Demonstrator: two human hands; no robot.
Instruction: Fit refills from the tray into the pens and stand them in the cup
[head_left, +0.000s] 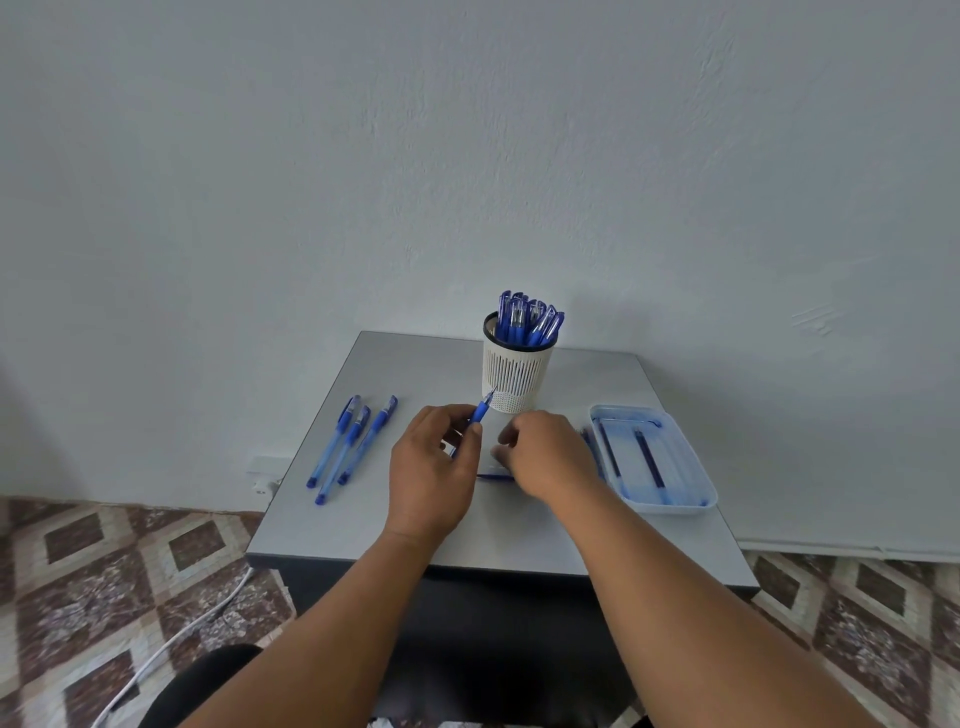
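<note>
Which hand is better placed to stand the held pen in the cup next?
Left. The left hand already pinches the blue pen, its tip close beside the white mesh cup. The right hand is lower, over the table.

1. Left hand (432, 464): bare, no ring or glove visible on the fingers (470, 434).
2. Right hand (546, 453): bare, likewise unadorned.
3. Forearms behind the fingers: uncovered to the frame edge; no sleeve, watch or band at either wrist.
4. Dark garment (208, 686), below and behind the left fingers; its kind cannot be told.
</note>
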